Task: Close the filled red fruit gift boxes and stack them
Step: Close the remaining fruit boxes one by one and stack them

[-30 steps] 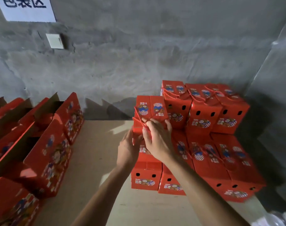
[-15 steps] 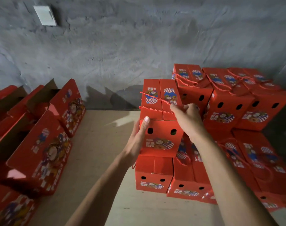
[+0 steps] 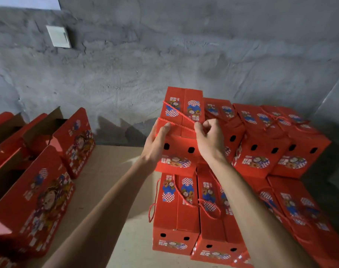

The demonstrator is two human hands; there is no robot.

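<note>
**Closed red gift box held at the top of the stack**

The printing on the boxes is too blurred to read; what shows is a cartoon figure with blue and white chequered patches on each lid and on the front panels. A white sheet (image 3: 27, 1) at the upper left edge of the grey wall (image 3: 184, 55) shows no legible writing, and a pale switch plate (image 3: 58, 36) sits below it.

The top red gift box (image 3: 181, 136) is closed, its two lid flaps meeting along the middle, two dark holes in its front. It sits on closed boxes of the lower layer (image 3: 176, 213), at the left end of the upper row (image 3: 276, 144). The left hand (image 3: 157, 144) lies with fairly straight fingers against the box's left side, thumb on the top edge. The right hand (image 3: 209, 138) has its fingers curled, pinching the red cord handle (image 3: 176, 117) that stretches across the lid.

On the left of the counter (image 3: 110, 190) stand open boxes (image 3: 39, 194) with lids raised; their contents cannot be seen.
</note>
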